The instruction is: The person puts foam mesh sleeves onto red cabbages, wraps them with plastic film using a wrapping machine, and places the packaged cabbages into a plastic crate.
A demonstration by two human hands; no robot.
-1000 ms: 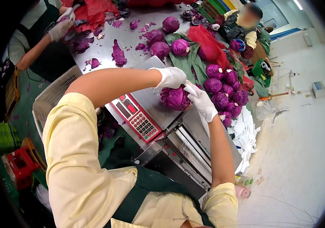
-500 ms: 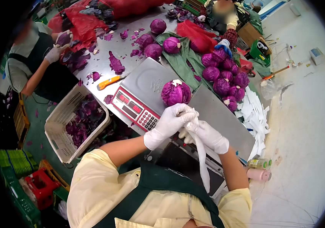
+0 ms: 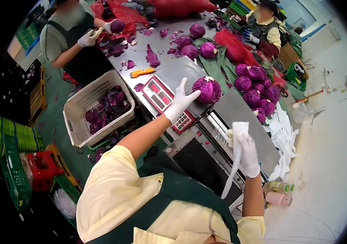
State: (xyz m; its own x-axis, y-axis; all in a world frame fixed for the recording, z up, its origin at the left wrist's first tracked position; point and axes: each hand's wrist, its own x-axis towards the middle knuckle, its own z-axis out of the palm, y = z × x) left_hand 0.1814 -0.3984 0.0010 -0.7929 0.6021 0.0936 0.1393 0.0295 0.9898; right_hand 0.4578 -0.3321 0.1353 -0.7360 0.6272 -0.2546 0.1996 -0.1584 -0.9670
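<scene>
A purple cabbage (image 3: 207, 90) rests on the metal plate of a red-framed scale (image 3: 157, 94). My left hand (image 3: 180, 101), in a white glove, is over the scale's keypad side with thumb and fingers spread, fingertips just left of the cabbage. It holds nothing. My gloved right hand (image 3: 247, 152) is closed on a white strip (image 3: 233, 171), which stands up past the fingers and hangs down to the left over the dark panel of the machine (image 3: 202, 156). An orange cutter (image 3: 142, 72) lies beside the scale.
Several cabbages (image 3: 258, 87) are piled right of the scale, near a heap of white strips (image 3: 281, 136). A crate of leaves (image 3: 74, 132) stands at the left. One co-worker (image 3: 74, 36) is at the upper left, another (image 3: 264, 30) at the upper right. Bottles (image 3: 279, 198) are at lower right.
My hands have separated. The left moved up toward the cabbage and opened; the right moved right and down with the strip. The camera view has shifted, and the far-right co-worker's hand has left the cabbage pile.
</scene>
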